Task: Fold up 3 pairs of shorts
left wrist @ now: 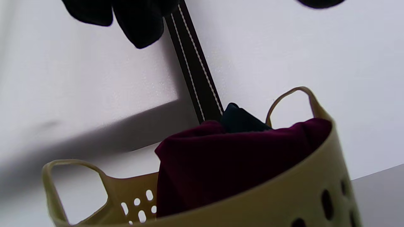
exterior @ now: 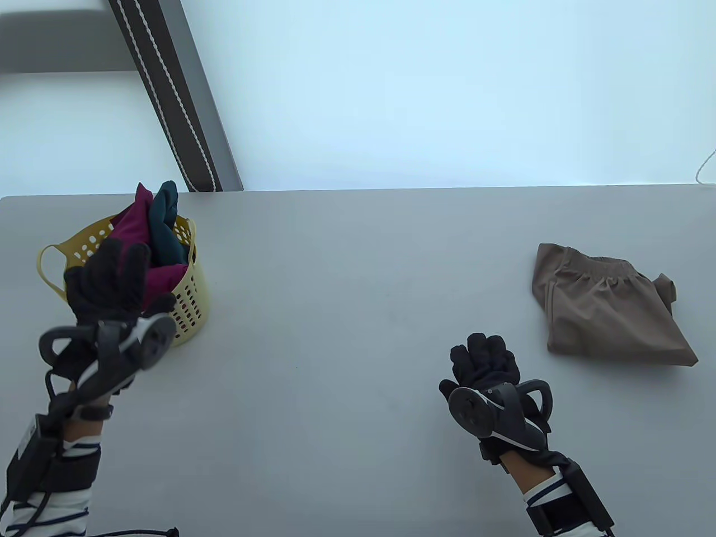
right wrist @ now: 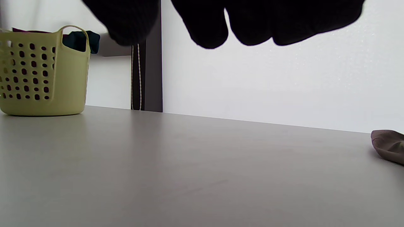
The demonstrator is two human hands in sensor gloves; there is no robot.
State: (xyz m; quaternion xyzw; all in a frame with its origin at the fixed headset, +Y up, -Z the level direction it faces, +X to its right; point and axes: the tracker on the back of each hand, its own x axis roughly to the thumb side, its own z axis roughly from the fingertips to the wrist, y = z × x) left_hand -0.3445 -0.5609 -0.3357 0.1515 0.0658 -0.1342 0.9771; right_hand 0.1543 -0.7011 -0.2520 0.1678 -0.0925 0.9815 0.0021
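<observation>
At table right, folded tan shorts (exterior: 607, 305), waistband far-facing, long axis front-to-back

The basket (exterior: 190, 302) was smooth yellow plastic with holes, the brown shorts (exterior: 607, 307) were soft matt cloth, and the grey worktop (exterior: 335, 335) looked smooth and dull.

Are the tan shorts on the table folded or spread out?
Folded. The tan shorts lie as a compact layered bundle with the elastic waistband on top, on the table beyond the right hand.
</observation>
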